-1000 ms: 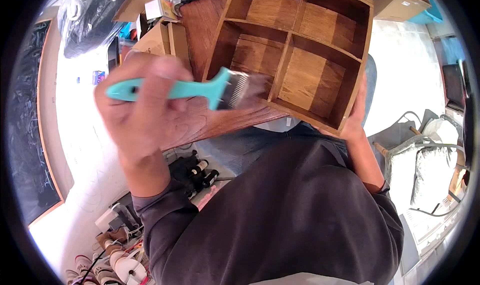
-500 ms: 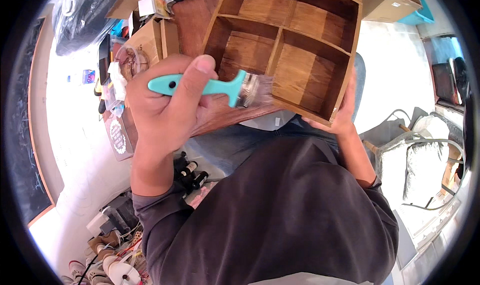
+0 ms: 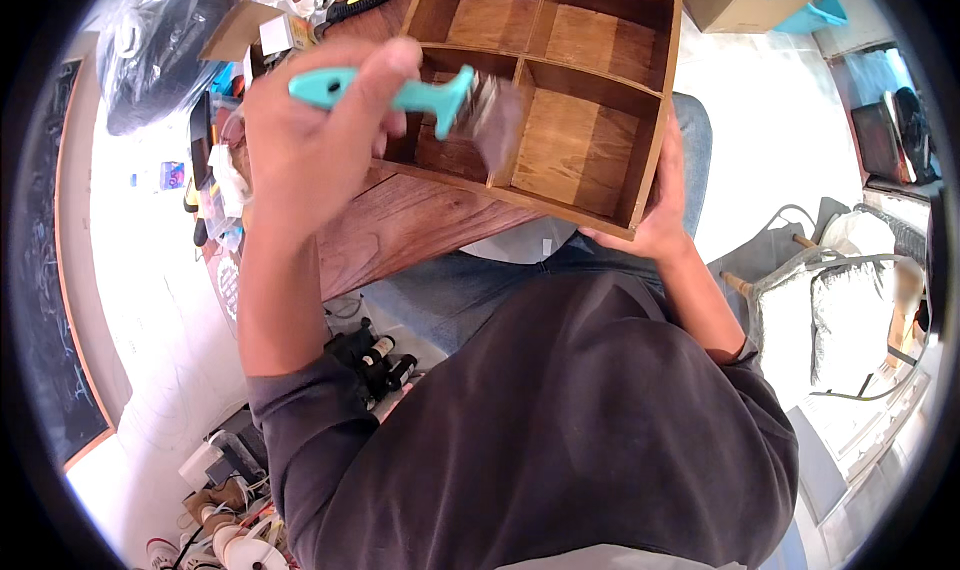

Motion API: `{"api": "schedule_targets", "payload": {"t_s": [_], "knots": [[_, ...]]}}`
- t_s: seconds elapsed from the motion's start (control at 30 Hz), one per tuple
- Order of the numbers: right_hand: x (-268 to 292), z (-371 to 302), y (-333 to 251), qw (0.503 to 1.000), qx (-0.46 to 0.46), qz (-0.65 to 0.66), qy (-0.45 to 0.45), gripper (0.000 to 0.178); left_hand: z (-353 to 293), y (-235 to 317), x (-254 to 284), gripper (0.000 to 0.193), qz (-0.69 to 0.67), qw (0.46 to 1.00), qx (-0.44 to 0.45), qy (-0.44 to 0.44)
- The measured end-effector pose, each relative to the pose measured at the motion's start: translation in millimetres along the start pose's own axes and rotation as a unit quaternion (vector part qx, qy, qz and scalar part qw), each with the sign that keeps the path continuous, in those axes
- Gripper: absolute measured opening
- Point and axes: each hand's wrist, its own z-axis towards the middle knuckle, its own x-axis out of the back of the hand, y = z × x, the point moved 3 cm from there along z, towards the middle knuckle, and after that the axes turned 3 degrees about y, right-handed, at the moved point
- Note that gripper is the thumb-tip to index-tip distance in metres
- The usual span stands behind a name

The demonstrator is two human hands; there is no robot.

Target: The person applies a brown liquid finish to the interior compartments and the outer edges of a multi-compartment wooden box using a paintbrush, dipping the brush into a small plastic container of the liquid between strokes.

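Left hand (image 3: 300, 140) clenched round teal-handled paintbrush (image 3: 420, 95), bristles at wooden compartment box (image 3: 560, 100) centre divider, probably touching, blurred, right hand (image 3: 655, 215) gripping box's near right corner, box resting on lap.

We see a brown wooden table (image 3: 400, 225) left of centre, carrying a wooden box (image 3: 560, 90) and clutter (image 3: 215, 180).

Left hand (image 3: 305, 135) grips teal brush (image 3: 420, 95) — bristles at wooden shelf box (image 3: 560, 100); right hand (image 3: 655, 215) steadies box.
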Motion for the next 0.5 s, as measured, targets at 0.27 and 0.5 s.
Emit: {"api": "schedule_targets", "payload": {"t_s": [0.27, 0.5], "knots": [[3, 6, -2, 1.000, 0.025, 0.009, 0.002, 0.132, 32, 6, -15, 0.028, 0.052, 0.985, -0.072, -0.147], [8, 4, -1, 1.000, 0.027, -0.002, 0.000, 0.137, 40, 15, -3, 0.021, -0.037, 0.991, -0.069, -0.106]]}}
